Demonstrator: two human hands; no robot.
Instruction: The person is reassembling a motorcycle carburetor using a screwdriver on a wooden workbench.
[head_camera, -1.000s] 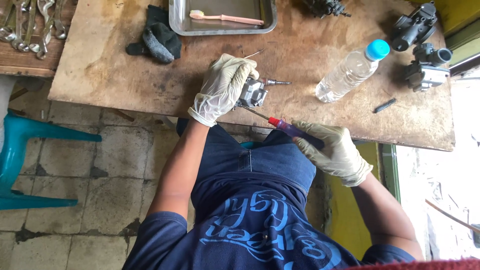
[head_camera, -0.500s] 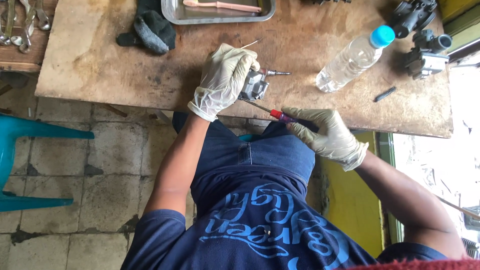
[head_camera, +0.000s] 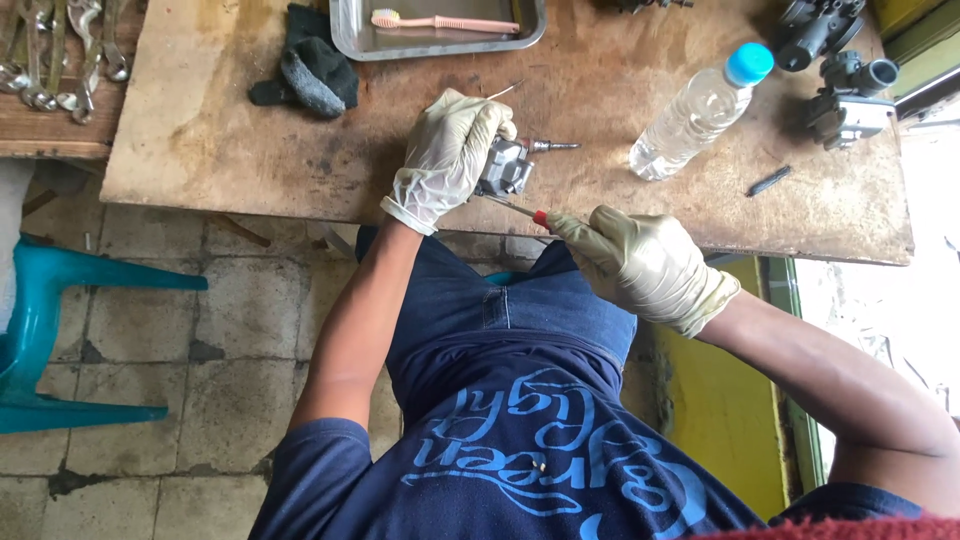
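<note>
The scene is lit by soft, even daylight. The strongest light is admitted from the right edge, where the area beyond the wooden workbench (head_camera: 250, 150) is blown out to near white and detail is lost. Only faint, diffuse shadows are cast under the plastic water bottle (head_camera: 695, 110) and beside the dark rag (head_camera: 310, 65). A mild sheen is seen on the metal tray (head_camera: 440, 42). The centre is rendered sharply; slight softness and wide-angle stretching are noticed toward the corners, and the tiled floor (head_camera: 220, 340) is left dimmer.
</note>
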